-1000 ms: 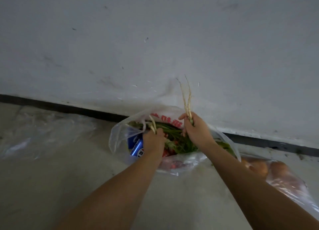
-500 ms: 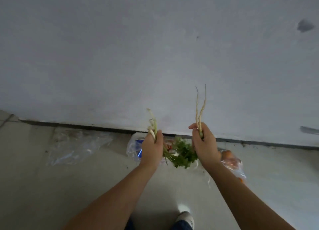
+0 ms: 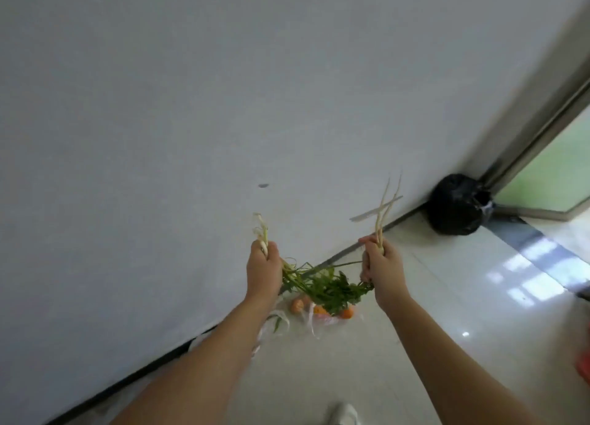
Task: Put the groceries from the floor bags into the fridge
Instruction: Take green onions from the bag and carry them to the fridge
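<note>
Green leafy herb bunches [image 3: 329, 286] held root-up above the floor [image 3: 431, 300], left hand [image 3: 264, 270] and right hand [image 3: 381, 270] each in a closed grip on 1 bunch, clear bag of oranges [image 3: 319, 313] below by the wall [image 3: 191, 105], black bag [image 3: 455, 204] in the corner.

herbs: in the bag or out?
Out. Both hands, left hand and right hand, hold the herbs above the clear bag on the floor.

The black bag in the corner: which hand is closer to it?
Right. The right hand is below-left of the black bag; the left hand is farther left still.
</note>
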